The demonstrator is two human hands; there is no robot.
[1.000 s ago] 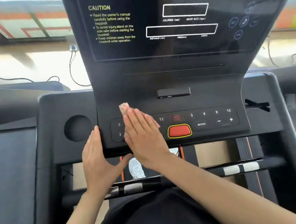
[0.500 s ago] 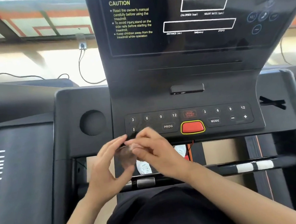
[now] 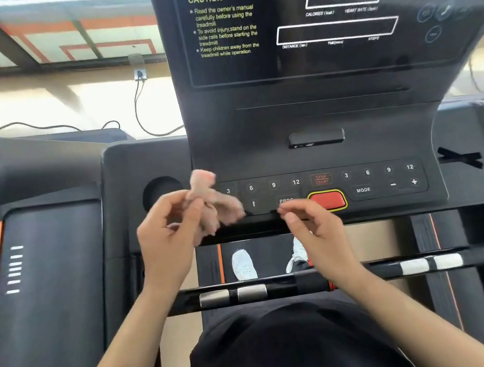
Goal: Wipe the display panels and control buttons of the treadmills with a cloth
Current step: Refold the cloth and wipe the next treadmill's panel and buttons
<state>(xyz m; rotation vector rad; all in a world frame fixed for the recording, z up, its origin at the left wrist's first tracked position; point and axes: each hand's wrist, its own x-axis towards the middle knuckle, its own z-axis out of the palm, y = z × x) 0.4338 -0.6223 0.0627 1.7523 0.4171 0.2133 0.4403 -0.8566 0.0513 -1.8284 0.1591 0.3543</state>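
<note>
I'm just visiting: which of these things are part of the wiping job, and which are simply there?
Part of the job: pinkish crumpled cloth, gripped by the left hand; right hand beside it; glossy black display panel; black control button strip.
Just there: round cup holder; black handlebar with silver sensor pads; wall socket with grey cable.

Display panel point(image 3: 295, 62): CAUTION; control buttons point(image 3: 363, 190): MODE, 12

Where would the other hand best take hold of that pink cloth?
Probably the loose flap of the cloth trailing rightward, approached from the right by the right hand. The left hand grips the bunched left part, so only that flap hangs free.
</note>
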